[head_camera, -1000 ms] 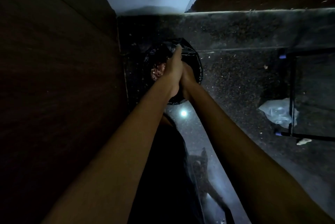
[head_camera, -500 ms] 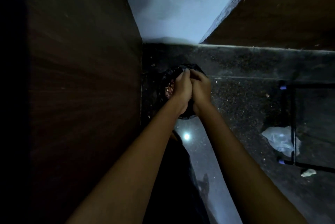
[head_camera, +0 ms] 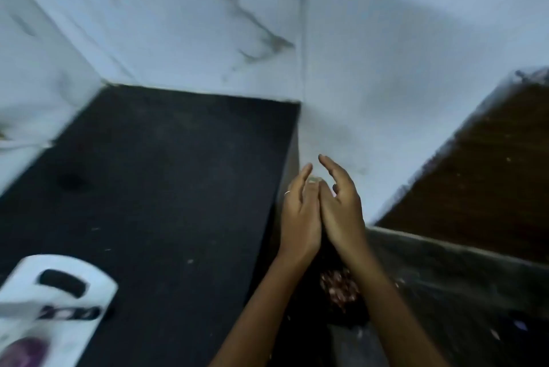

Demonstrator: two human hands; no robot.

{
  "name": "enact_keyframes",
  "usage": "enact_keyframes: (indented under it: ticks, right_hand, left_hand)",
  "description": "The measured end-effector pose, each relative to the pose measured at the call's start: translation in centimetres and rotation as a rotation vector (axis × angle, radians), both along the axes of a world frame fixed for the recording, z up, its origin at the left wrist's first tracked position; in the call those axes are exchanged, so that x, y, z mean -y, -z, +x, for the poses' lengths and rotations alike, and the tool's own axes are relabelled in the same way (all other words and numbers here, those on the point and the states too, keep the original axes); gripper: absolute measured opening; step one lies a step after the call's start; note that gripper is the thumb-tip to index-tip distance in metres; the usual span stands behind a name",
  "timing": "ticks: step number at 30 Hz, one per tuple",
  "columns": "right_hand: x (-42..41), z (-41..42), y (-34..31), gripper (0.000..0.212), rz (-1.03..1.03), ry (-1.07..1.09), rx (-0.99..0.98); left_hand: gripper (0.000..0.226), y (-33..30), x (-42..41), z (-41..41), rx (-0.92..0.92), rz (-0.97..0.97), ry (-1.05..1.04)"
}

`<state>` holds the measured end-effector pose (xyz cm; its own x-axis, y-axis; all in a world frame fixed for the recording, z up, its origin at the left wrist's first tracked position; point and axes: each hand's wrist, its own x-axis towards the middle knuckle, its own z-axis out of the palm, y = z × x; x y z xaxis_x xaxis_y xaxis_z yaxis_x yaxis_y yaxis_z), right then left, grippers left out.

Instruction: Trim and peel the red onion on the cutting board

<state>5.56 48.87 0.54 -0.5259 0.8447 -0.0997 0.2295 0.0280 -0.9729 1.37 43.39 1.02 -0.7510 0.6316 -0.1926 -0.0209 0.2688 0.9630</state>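
Both hands hold nothing: the left hand [head_camera: 300, 218] and right hand [head_camera: 341, 212] touch side by side, fingers straight. Below them sits a pile of onion peels [head_camera: 340, 288]. Left of the hands, a purple onion [head_camera: 22, 351] rests on a white board [head_camera: 59, 295]. Bits stuck to the fingers could drop outside the pile.
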Motion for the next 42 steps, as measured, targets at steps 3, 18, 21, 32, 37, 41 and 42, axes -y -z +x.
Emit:
enact_keyframes:
  ticks: [3,18,21,32,37,41,42]
  right_hand:
    - [3.1,-2.5,-4.4,0.046,0.306,-0.158,0.007]
    - [28.2,-9.9,-11.5,0.051,0.909,-0.981,-0.194]
    - [31.9,-10.4,-10.4,0.050,0.953,-1.101,-0.169]
    - [35.2,-11.3,-3.5,0.047,1.025,-1.293,0.010]
    - [34.7,-12.4,-2.5,0.037,0.993,-1.267,0.043]
    - [33.5,-13.7,-2.3,0.038,0.927,-1.263,0.187]
    - [33.6,-13.5,-2.2,0.040,0.921,-1.284,0.210]
  left_hand:
    - [0.043,-3.3,4.9,-3.3,-0.211,-0.003,-0.135]
    - [0.063,-10.2,36.9,-5.2,-0.629,-0.439,-0.770]
    - [0.061,-9.4,40.7,-3.2,-0.600,-0.511,-0.843]
    - [0.062,-3.4,43.3,-1.8,-0.354,-0.615,-0.746]
    - [0.064,-1.6,42.6,-4.2,-0.350,-0.625,-0.649]
    - [0.065,-0.5,41.5,-6.3,-0.352,-0.664,-0.555]
    - [0.065,-0.2,41.6,-6.3,-0.342,-0.675,-0.545]
